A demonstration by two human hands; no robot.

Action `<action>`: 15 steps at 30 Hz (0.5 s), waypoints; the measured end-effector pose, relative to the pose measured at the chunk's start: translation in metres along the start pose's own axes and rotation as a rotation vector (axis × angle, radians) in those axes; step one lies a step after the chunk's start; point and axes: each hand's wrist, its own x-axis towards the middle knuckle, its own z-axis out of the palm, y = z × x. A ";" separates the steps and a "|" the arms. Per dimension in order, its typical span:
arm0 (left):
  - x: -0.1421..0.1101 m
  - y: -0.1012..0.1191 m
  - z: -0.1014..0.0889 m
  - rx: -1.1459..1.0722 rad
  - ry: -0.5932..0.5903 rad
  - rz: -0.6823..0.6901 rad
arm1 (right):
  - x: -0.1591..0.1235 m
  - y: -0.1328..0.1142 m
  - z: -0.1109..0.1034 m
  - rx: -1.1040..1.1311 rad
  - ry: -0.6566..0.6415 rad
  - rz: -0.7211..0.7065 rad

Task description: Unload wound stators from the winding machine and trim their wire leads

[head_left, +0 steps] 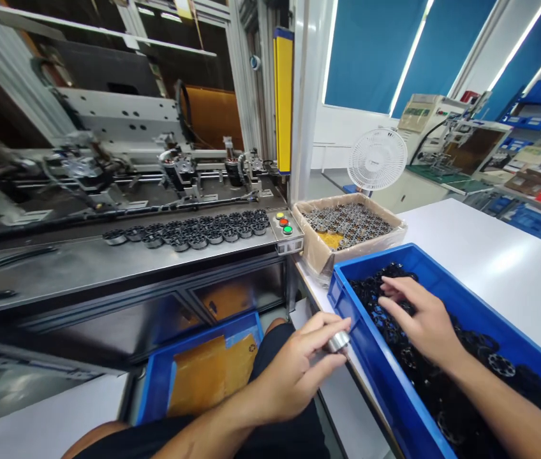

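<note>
My left hand (302, 363) is closed on a short silver metal cylinder (339, 342), gripped between thumb and fingers just outside the blue bin's near wall. Inside that blue bin (370, 357) lies a heap of black ring-shaped plastic parts (481, 344). My right hand (418, 315) reaches over the heap with thumb and fingers apart, its fingertips close to the black parts. Whether those fingertips touch a part cannot be made out.
Rows of black-and-silver round parts (198, 231) stand on the machine's metal ledge (83, 261), beside a button box (287, 233). A lined carton (318, 252) holds many similar parts. A white fan (377, 159) stands behind it. Below is another blue bin (148, 392).
</note>
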 end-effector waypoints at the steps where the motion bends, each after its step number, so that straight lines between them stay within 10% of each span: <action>1: 0.002 0.000 -0.004 0.052 0.020 -0.026 | 0.003 0.015 0.007 -0.056 -0.062 0.103; 8: 0.002 -0.008 -0.011 -0.164 0.155 -0.231 | -0.010 0.049 0.068 -0.182 -0.401 0.254; 15: -0.009 0.007 -0.015 0.366 0.090 0.051 | -0.002 0.058 0.061 -0.236 -0.508 0.239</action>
